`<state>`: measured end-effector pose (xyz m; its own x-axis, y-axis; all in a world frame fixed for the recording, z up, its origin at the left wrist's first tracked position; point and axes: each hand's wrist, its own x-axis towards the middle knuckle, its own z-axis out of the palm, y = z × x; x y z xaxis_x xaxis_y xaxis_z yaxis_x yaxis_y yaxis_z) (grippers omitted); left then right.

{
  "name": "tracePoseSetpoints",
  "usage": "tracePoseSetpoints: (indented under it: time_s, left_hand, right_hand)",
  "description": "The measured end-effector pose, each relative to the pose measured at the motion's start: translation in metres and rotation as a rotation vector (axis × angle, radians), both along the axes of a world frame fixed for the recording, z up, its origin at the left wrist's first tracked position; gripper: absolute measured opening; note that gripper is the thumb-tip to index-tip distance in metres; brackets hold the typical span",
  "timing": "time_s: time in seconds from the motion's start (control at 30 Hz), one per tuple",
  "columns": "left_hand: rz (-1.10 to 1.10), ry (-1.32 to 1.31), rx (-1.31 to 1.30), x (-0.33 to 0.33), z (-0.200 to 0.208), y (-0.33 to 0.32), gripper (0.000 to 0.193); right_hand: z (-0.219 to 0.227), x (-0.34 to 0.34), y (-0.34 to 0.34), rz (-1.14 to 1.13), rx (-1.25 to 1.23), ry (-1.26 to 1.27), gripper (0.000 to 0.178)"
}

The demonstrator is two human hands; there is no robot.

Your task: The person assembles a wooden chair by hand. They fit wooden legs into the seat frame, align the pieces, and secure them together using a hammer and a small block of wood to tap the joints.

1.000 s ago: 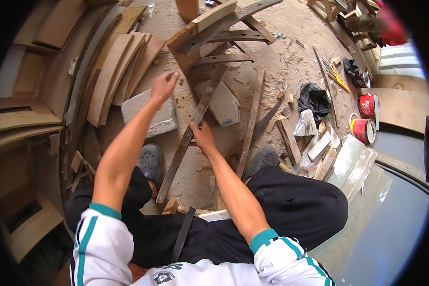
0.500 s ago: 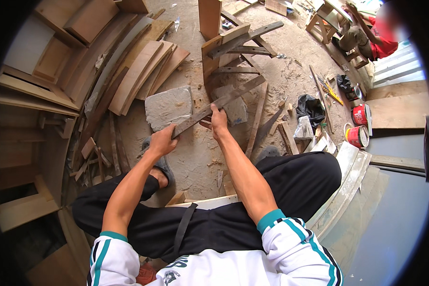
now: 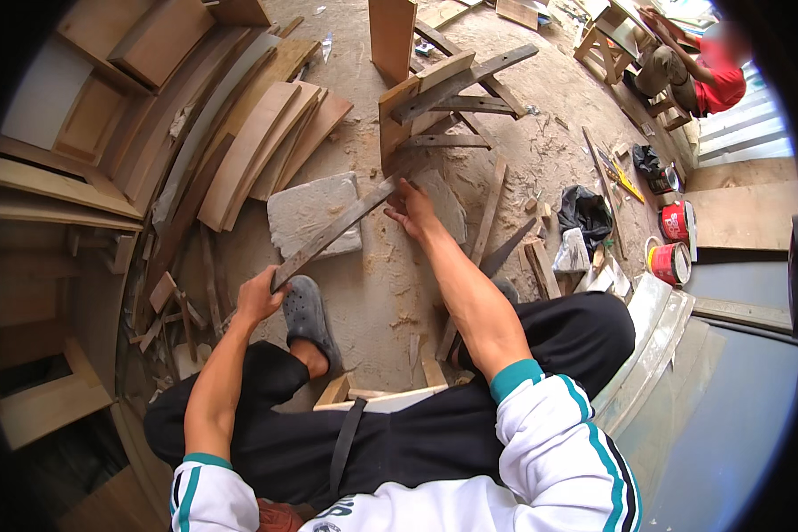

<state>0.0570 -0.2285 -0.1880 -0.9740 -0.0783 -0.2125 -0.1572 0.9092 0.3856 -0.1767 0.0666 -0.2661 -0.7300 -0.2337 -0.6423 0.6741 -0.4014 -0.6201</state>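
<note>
A narrow dark wooden strip (image 3: 332,229) slants between my hands above the floor, its far end up to the right. My left hand (image 3: 259,295) is closed round the near end, just left of my grey clog (image 3: 309,319). Near the far end, my right hand (image 3: 412,210) pinches the strip, its lower fingers partly spread beneath. A pale flat block (image 3: 293,208) lies on the floor under the strip. Another grey slab (image 3: 442,202) lies beside my right hand, which partly covers it.
Curved boards (image 3: 257,146) are stacked at left beside wooden cabinets (image 3: 53,195). Ahead stands a slatted wooden frame (image 3: 457,93). To the right lie a handsaw (image 3: 510,246), a black plastic bag (image 3: 585,213) and red cans (image 3: 669,262). A person in red (image 3: 723,84) sits far right.
My left hand has moved left and nearer to me with the strip. My right hand has shifted slightly and now sits close to the strip's far end, which earlier reached well beyond it.
</note>
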Motion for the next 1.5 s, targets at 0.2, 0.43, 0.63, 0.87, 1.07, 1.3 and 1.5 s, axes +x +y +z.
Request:
tracePoseSetpoints:
  time_s: [0.2,0.43,0.63,0.87,1.07,1.3,1.5]
  left_hand:
    - [0.086,0.001,0.045,-0.019,-0.032,-0.010,0.037]
    - [0.119,-0.015,-0.009,-0.027,-0.045,-0.030,0.036]
    - [0.122,-0.036,-0.038,-0.038,-0.066,-0.039,0.038]
    - [0.118,-0.018,-0.060,-0.041,-0.067,-0.055,0.038]
    - [0.093,-0.041,-0.049,-0.056,-0.069,-0.057,0.037]
    - [0.138,-0.064,-0.027,-0.054,-0.074,-0.053,0.036]
    - [0.113,-0.061,-0.021,-0.060,-0.069,-0.054,0.040]
  right_hand:
    - [-0.038,-0.035,-0.019,-0.061,-0.001,0.098,0.058]
    - [-0.078,-0.050,-0.048,0.010,0.295,0.320,0.063]
    - [-0.128,-0.062,-0.043,-0.024,0.715,0.714,0.056]
    - [-0.062,-0.057,-0.037,-0.041,0.292,0.364,0.055]
    - [-0.065,-0.062,-0.030,-0.084,0.298,0.373,0.053]
    - [-0.060,-0.063,-0.020,-0.153,0.023,0.105,0.047]
    - [-0.072,-0.080,-0.015,-0.260,-0.298,-0.016,0.019]
